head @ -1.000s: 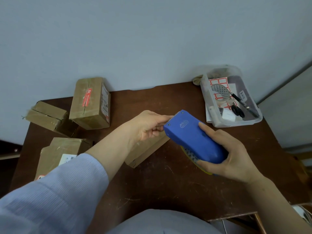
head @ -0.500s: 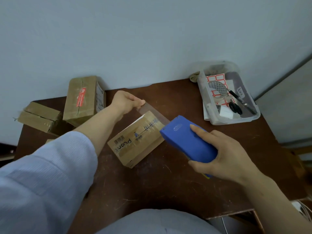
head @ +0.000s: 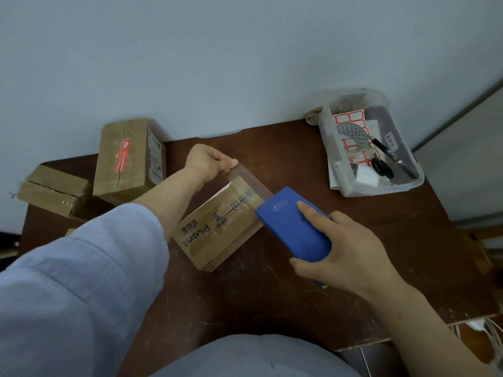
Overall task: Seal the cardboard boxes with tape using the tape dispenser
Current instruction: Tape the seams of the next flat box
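Left hand: the left hand (head: pixel 208 164), left of centre, pinches the free end of the tape (head: pixel 250 180) between thumb and fingertips, the other fingers curled.
Right hand: the right hand (head: pixel 345 257), right of centre, grips the dispenser (head: pixel 294 229), its index finger lying straight along the blue top and the thumb under the near end.
Tape: a clear strip stretched from the left hand's fingers down to the dispenser's front edge, passing over the far end of the box (head: pixel 217 229).
Dispenser: blue, tilted, with its front edge just at the box's right end; whether it touches cannot be told.
Box: brown cardboard, lying flat and askew at the centre of the table (head: pixel 272 295), printed side up, old tape across it.
Other boxes: one taped box (head: pixel 123 159) at upper left against the wall; a flatter pair (head: pixel 51 190) at the far left edge.
Bin: a clear plastic bin (head: pixel 381 189) at upper right holds red-bordered labels (head: pixel 349 118), scissors (head: pixel 382 167) and a black pen (head: pixel 392 156).
Sleeve: a light blue sleeve (head: pixel 81 281) covers the left arm to the forearm; the right forearm is bare.
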{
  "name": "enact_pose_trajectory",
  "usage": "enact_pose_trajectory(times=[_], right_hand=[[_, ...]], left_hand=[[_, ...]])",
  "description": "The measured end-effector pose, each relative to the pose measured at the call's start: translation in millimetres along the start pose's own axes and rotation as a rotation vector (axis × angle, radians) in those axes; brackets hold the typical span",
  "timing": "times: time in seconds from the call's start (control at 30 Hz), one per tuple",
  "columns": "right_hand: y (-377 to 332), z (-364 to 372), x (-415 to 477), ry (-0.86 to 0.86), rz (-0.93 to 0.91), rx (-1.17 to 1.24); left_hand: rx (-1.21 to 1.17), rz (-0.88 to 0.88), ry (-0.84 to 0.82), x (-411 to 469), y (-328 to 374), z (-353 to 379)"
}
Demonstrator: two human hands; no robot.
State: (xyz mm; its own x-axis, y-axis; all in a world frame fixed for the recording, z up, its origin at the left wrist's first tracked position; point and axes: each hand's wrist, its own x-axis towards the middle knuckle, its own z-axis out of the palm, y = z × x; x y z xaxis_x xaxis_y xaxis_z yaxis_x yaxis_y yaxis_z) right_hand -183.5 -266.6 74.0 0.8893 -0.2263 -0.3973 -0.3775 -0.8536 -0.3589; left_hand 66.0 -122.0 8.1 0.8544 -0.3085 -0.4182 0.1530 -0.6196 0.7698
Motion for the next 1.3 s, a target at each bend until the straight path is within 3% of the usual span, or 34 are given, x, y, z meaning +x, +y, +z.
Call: enact_pose_trajectory(times=[0.33,0.83,0.97,1.0,1.1,1.17,1.3], right_hand=[[-2.6,4.2,7.3,-0.114,0.059,-0.063],[-2.9,10.8,11.7,-0.109,0.076,-0.042],[-0.6,12.6,10.6,-0.106,0.085,-0.049],[0.1,13.6,9.9,-0.104,0.087,-0.047],[1.4,16.5,8.8,-0.090,0.091,-0.038],[1.5,17.5,8.6,-0.079,0.089,-0.023],[1.2,19.0,9.7,-0.055,0.064,-0.005]], left_hand=[[0.034,-0.011,-0.031,8.1,-14.9,13.1],[0.198,0.049,-0.005,9.0,-34.8,32.5],[0.300,-0.067,0.049,10.0,-33.9,31.7],[0.273,-0.049,0.128,5.8,-34.7,31.4],[0.274,0.305,0.381,-17.0,-36.0,35.7],[0.303,0.441,0.345,-32.6,-35.1,45.6],[0.419,0.501,0.243,-43.4,-47.8,61.7]])
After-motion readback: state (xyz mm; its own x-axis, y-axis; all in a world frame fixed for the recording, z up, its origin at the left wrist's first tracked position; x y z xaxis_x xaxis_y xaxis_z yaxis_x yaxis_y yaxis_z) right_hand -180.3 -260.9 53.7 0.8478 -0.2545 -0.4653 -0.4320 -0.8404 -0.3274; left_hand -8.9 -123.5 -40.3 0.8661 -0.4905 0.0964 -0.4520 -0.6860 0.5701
